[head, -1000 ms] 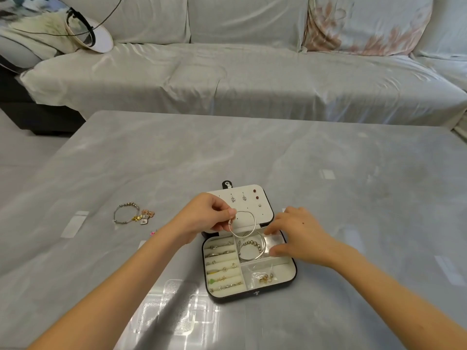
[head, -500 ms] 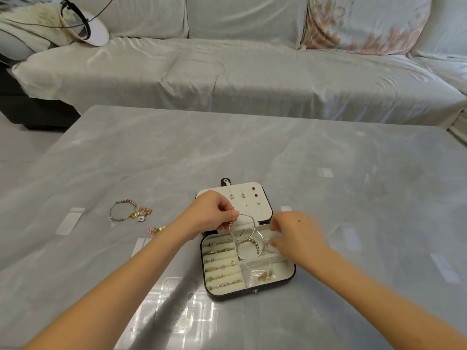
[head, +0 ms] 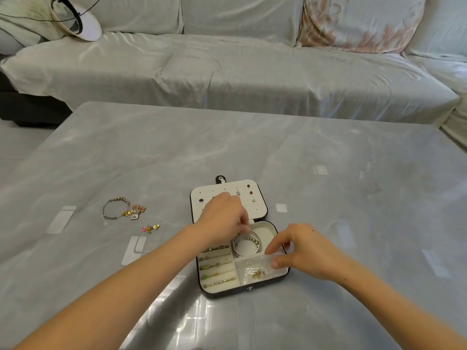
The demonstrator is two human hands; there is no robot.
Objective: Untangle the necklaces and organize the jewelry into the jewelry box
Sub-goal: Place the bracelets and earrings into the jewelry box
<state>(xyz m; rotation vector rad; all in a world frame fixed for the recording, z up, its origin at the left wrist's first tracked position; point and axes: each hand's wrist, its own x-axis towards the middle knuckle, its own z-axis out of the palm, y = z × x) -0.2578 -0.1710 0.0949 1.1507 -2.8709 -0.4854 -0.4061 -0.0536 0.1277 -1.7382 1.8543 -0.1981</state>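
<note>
Sofa [head: 252, 72]: standing behind the table, draped in a pale grey cover.
Table [head: 353, 198]: grey marbled top, carrying everything below.
Jewelry box [head: 242, 290]: lying open in front of me, lid [head: 257, 205] folded flat away from me; earrings are sitting pinned in the lid panel.
My left hand [head: 222, 218]: reaching over the box; I am pinching my fingertips [head: 243, 227] together on the rim of the silver bangles.
My right hand [head: 303, 253]: hovering at the box's right side; I am gripping the clear plastic bag [head: 255, 266] between thumb and forefinger.
Silver bangles [head: 246, 245]: resting in the upper middle compartment, with a beaded piece among them.
Rings [head: 217, 271]: sitting in the padded rolls of the left compartment.
Gold trinkets [head: 256, 274]: lying under the clear bag in the lower right compartment.
Beaded bracelet [head: 116, 210]: lying on the table well left of the box, charms [head: 137, 210] touching it.
Small charms [head: 150, 228]: lying between bracelet and box.
</note>
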